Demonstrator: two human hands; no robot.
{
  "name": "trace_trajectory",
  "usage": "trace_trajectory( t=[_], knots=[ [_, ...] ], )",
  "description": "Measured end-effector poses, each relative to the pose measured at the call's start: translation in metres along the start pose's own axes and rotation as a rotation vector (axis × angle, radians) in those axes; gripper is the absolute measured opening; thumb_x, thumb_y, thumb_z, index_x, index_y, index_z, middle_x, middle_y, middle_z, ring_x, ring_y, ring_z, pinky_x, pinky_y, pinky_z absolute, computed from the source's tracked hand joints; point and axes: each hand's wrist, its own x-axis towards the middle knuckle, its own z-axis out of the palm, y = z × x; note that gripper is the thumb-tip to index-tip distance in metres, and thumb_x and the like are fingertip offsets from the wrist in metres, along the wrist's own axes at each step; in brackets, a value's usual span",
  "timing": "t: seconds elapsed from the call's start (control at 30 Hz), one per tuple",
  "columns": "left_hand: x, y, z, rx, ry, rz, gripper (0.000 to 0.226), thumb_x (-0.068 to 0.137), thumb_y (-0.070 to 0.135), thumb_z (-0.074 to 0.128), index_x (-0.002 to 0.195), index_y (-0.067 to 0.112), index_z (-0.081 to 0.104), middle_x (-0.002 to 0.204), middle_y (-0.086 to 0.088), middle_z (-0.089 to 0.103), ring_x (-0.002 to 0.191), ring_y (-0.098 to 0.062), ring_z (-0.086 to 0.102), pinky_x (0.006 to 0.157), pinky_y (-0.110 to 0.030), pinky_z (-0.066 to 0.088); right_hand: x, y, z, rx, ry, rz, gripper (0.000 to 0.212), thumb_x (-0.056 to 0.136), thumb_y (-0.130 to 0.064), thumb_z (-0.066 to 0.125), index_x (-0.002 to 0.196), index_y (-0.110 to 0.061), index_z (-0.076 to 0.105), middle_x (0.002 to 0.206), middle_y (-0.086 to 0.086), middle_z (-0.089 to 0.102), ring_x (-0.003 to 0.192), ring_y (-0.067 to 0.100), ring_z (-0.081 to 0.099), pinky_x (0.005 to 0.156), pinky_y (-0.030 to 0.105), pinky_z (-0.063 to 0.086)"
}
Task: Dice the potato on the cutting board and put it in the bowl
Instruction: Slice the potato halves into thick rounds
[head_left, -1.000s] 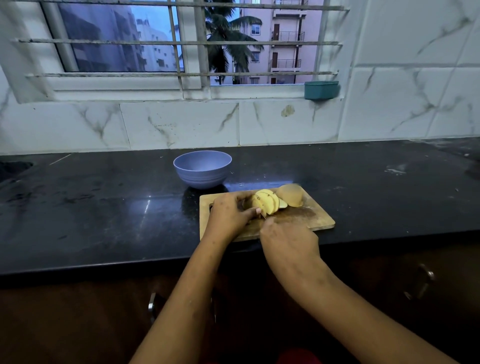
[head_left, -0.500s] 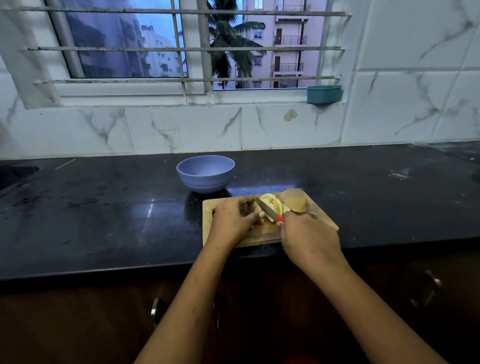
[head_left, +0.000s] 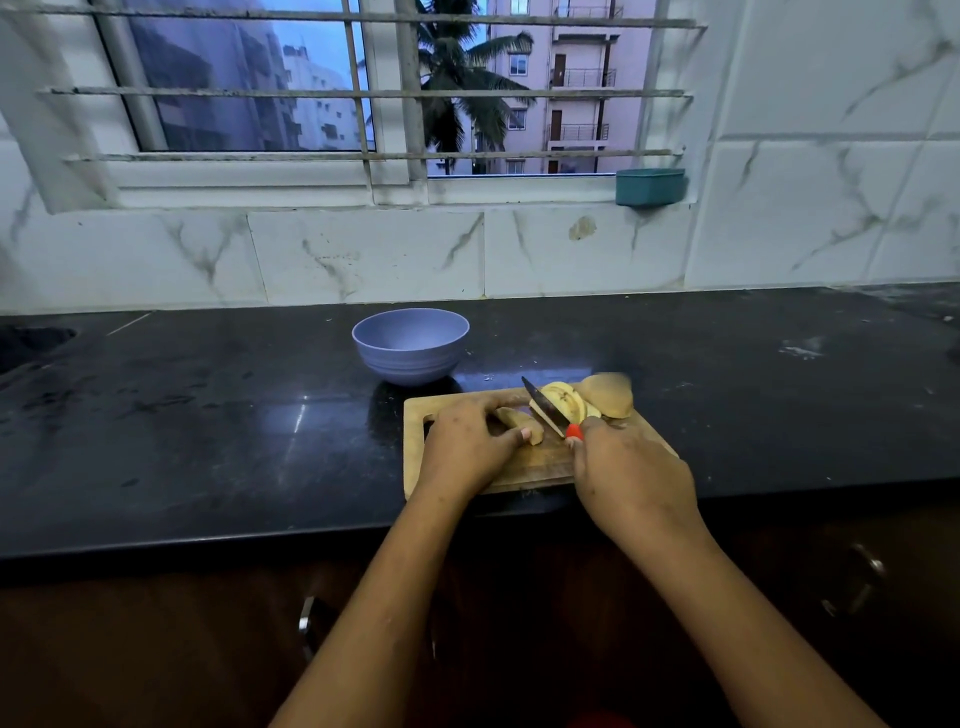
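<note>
**Potato partly sliced, not yet diced**

The potato (head_left: 565, 406) lies on the far right part of the cutting board (head_left: 535, 465). Fanned slices sit in the middle, an uncut half (head_left: 609, 396) is just beside them, and one piece (head_left: 522, 422) is set apart to the left. The left hand (head_left: 467, 444) curls its fingers over that piece, pinning it so it cannot roll. The right hand (head_left: 631, 470) grips the red handle of the knife (head_left: 545, 408), with the blade angled between the piece and the slices. The bowl (head_left: 410, 345) stands just beyond the board, close for transfer; no potato shows in it.
</note>
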Motion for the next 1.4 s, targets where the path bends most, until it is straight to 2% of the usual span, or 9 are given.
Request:
trace_trajectory(
  t=[0.2, 0.53, 0.73, 0.83, 0.93, 1.0, 1.13, 1.27, 1.4],
  knots=[
    [-0.002, -0.001, 0.002, -0.051, 0.073, -0.03, 0.032, 0.079, 0.025, 0.074, 0.111, 0.024, 0.069, 0.108, 0.004, 0.068, 0.102, -0.011, 0.061, 0.093, -0.03, 0.047, -0.001, -0.007, -0.001, -0.015, -0.031, -0.037, 0.027, 0.103, -0.028, 0.034, 0.121, -0.016, 0.05, 0.104, 0.004, 0.063, 0.09, 0.02, 0.061, 0.058, 0.03, 0.038],
    [-0.001, -0.002, 0.005, -0.001, 0.07, -0.012, 0.046, 0.073, 0.036, 0.076, 0.117, 0.03, 0.066, 0.11, 0.006, 0.068, 0.104, -0.011, 0.059, 0.091, -0.03, 0.047, -0.007, -0.011, -0.005, -0.014, -0.127, -0.031, 0.023, 0.102, -0.027, 0.038, 0.116, -0.018, 0.054, 0.104, 0.003, 0.061, 0.089, 0.019, 0.059, 0.051, 0.027, 0.031],
    [0.008, -0.004, 0.004, -0.051, -0.022, -0.1, 0.044, 0.077, 0.019, 0.074, 0.119, 0.03, 0.064, 0.113, 0.006, 0.067, 0.104, -0.011, 0.06, 0.094, -0.033, 0.049, -0.007, 0.004, -0.012, 0.096, -0.116, 0.014, 0.032, 0.102, -0.038, 0.031, 0.109, -0.019, 0.055, 0.101, 0.0, 0.059, 0.086, 0.017, 0.057, 0.064, 0.033, 0.044],
    [0.015, -0.004, -0.003, -0.112, -0.094, -0.157, 0.039, 0.079, 0.007, 0.069, 0.112, 0.028, 0.067, 0.115, 0.003, 0.066, 0.1, -0.018, 0.063, 0.087, -0.038, 0.054, -0.008, 0.006, -0.008, 0.119, -0.103, 0.022, 0.031, 0.101, -0.039, 0.031, 0.109, -0.019, 0.055, 0.103, 0.0, 0.059, 0.088, 0.018, 0.057, 0.064, 0.033, 0.043],
    [0.022, -0.001, -0.013, -0.029, -0.151, -0.184, 0.038, 0.082, -0.001, 0.055, 0.105, 0.027, 0.068, 0.113, 0.006, 0.063, 0.087, -0.02, 0.061, 0.069, -0.031, 0.052, -0.006, 0.007, -0.004, 0.129, -0.114, 0.045, 0.031, 0.101, -0.039, 0.031, 0.11, -0.02, 0.054, 0.106, 0.001, 0.059, 0.09, 0.02, 0.057, 0.064, 0.033, 0.042],
    [0.024, 0.004, -0.018, 0.002, -0.171, -0.179, 0.039, 0.083, -0.004, 0.047, 0.095, 0.026, 0.068, 0.111, 0.004, 0.063, 0.085, -0.018, 0.059, 0.068, -0.031, 0.051, -0.004, 0.008, -0.003, 0.132, -0.124, 0.057, 0.031, 0.101, -0.039, 0.032, 0.109, -0.02, 0.055, 0.106, 0.0, 0.059, 0.091, 0.02, 0.057, 0.066, 0.034, 0.044],
    [0.019, 0.004, -0.017, 0.148, -0.063, -0.126, 0.026, 0.086, 0.008, 0.052, 0.105, 0.023, 0.063, 0.123, 0.0, 0.043, 0.091, -0.014, 0.044, 0.079, -0.027, 0.039, -0.002, 0.008, -0.005, 0.101, -0.144, 0.042, 0.03, 0.102, -0.038, 0.031, 0.109, -0.02, 0.054, 0.106, 0.0, 0.059, 0.088, 0.018, 0.056, 0.065, 0.033, 0.042],
    [0.003, 0.001, 0.0, 0.143, 0.146, -0.123, 0.017, 0.086, 0.025, 0.06, 0.102, 0.019, 0.06, 0.107, 0.0, 0.061, 0.097, -0.019, 0.056, 0.081, -0.033, 0.046, -0.006, 0.009, -0.012, 0.087, -0.185, 0.012, 0.03, 0.102, -0.037, 0.031, 0.107, -0.02, 0.054, 0.106, -0.001, 0.058, 0.089, 0.018, 0.057, 0.066, 0.032, 0.042],
    [-0.002, 0.0, 0.014, 0.131, 0.149, -0.077, 0.024, 0.081, 0.034, 0.07, 0.102, 0.024, 0.068, 0.102, 0.005, 0.067, 0.099, -0.017, 0.058, 0.085, -0.035, 0.048, -0.014, 0.007, -0.018, 0.113, -0.21, -0.016, 0.026, 0.102, -0.039, 0.031, 0.095, -0.021, 0.048, 0.097, -0.001, 0.055, 0.083, 0.017, 0.056, 0.064, 0.032, 0.042]
  ],
)
